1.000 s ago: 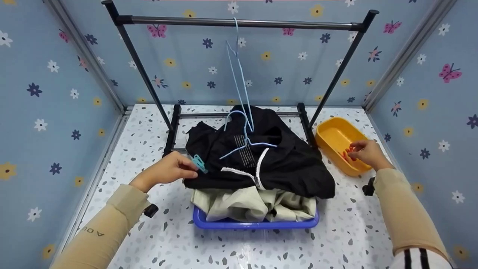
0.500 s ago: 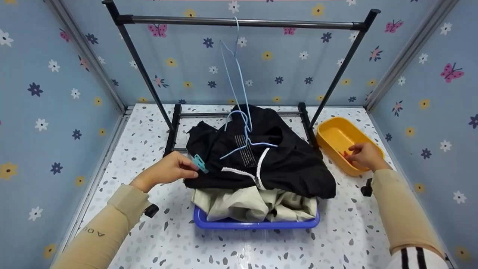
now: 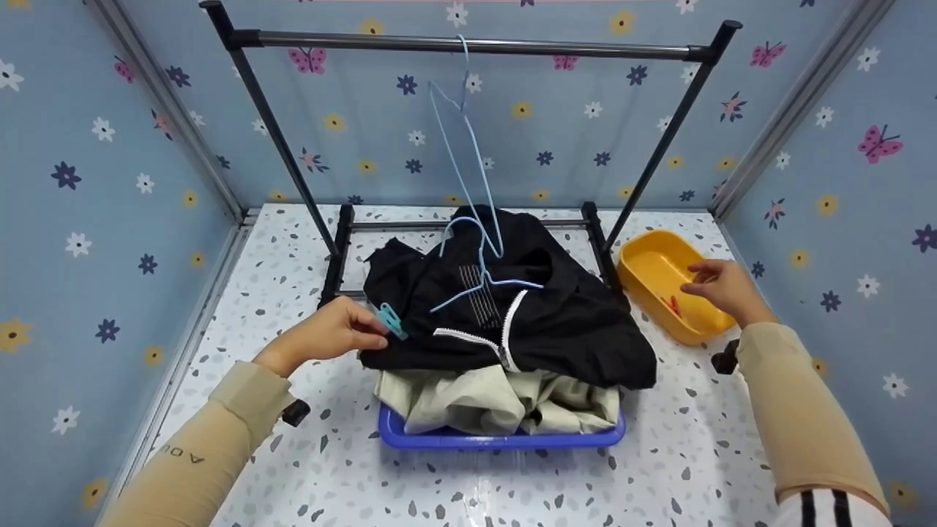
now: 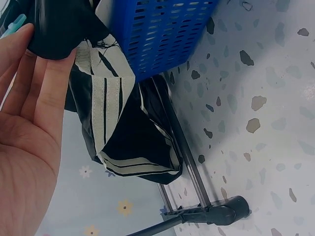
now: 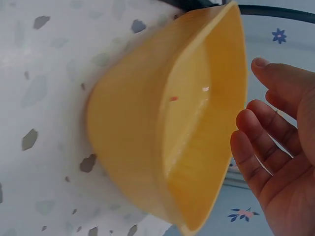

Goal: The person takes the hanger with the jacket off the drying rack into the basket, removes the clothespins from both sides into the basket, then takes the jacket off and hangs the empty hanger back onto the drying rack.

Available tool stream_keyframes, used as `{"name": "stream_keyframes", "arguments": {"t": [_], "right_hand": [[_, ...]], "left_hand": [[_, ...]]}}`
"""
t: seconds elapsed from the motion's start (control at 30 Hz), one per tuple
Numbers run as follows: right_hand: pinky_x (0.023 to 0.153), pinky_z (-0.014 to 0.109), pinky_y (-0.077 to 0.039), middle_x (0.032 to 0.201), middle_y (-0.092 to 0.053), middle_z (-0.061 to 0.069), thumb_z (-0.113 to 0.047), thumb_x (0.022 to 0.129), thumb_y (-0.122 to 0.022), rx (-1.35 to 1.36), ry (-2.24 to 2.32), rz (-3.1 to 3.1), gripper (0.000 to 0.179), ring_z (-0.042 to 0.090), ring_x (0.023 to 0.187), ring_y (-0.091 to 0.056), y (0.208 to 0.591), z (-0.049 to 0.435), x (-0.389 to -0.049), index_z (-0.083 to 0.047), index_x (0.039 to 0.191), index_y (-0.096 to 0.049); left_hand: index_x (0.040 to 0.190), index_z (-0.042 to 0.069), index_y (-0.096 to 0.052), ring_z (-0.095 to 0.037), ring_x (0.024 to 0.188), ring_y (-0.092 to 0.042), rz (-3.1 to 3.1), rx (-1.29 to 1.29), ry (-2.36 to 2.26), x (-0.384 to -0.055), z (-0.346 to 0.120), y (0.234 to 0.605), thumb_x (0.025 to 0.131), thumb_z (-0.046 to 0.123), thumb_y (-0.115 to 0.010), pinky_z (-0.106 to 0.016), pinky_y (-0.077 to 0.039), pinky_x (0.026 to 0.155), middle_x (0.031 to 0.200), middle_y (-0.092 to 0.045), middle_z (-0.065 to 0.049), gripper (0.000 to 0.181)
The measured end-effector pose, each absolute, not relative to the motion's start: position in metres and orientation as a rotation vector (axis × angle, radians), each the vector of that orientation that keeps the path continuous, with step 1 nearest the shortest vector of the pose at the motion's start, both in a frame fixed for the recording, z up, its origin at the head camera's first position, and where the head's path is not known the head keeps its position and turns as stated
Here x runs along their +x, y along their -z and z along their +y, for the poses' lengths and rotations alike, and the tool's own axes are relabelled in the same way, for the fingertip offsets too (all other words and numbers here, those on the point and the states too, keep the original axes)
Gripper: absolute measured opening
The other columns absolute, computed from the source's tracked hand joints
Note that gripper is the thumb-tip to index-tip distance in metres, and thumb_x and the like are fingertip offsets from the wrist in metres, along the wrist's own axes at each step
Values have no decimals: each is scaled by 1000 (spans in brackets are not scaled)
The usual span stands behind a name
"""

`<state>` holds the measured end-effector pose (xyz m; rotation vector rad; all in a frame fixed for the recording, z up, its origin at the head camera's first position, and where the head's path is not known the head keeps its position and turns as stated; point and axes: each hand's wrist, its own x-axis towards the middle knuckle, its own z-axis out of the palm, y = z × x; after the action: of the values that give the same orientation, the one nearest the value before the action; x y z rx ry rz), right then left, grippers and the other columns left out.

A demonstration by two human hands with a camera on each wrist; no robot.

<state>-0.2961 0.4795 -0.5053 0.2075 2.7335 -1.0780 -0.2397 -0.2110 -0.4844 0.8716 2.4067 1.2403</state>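
Observation:
My left hand [image 3: 329,331] pinches the left edge of a black jacket [image 3: 585,322] with a white zipper. A teal clothespin [image 3: 392,320] sits at those fingertips against the cloth. In the left wrist view the jacket's striped cuff [image 4: 107,105] hangs below the fingers. My right hand [image 3: 725,289] hovers at the right rim of a yellow basin [image 3: 648,256], fingers loosely bent and nothing between them. Inside the basin lies a small red clothespin [image 3: 673,304]. On the jacket rests a light blue hanger [image 3: 483,274], its hook toward the rack.
Beneath the jacket stands a blue basket [image 3: 505,441] with beige cloth [image 3: 468,402] bulging out. Behind it rises a black clothes rack [image 3: 351,42], with another blue hanger [image 3: 468,132] on its bar. Flowered walls [image 3: 66,241] enclose the speckled table [image 3: 322,468].
My right hand has been down among the red clothespins in the basin and has now lifted off them with spread fingers. The left hand keeps its place; the hanging hanger has swung slightly.

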Motion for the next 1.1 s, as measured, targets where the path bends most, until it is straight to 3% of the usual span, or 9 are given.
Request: {"name": "stream_keyframes", "arguments": {"t": [0.37,0.6,0.9,1.1], "right_hand": [[77,9,-54,115,-68,18,-27,99,-83,38,1131,2888,55,21,93,-61,474,444,-292,3,142,-66],[80,7,-53,117,-70,17,-33,99,-83,-65,1150,2932,55,19,96,-62,453,416,-286,-2,142,-69],[78,7,-54,112,-74,22,-14,96,-85,-384,1236,3007,41,1,86,-64,425,374,-281,1,133,-74],[79,6,-52,105,-75,13,-5,91,-88,-566,1276,3024,40,-4,85,-63,410,345,-274,3,129,-75]], "left_hand": [[107,0,-85,-1,88,-68,2402,879,-1241,-240,-212,485,95,9,-82,-19,-57,79,106,-82,-16,15],[107,1,-85,-1,88,-69,2397,897,-1249,-241,-211,487,96,9,-81,-20,-57,79,106,-82,-16,14],[107,1,-86,-1,89,-68,2414,902,-1239,-242,-211,488,95,8,-81,-19,-57,79,106,-82,-16,14],[108,-1,-85,-2,91,-68,2401,895,-1254,-241,-211,488,96,8,-81,-19,-57,80,107,-82,-17,15]]}}
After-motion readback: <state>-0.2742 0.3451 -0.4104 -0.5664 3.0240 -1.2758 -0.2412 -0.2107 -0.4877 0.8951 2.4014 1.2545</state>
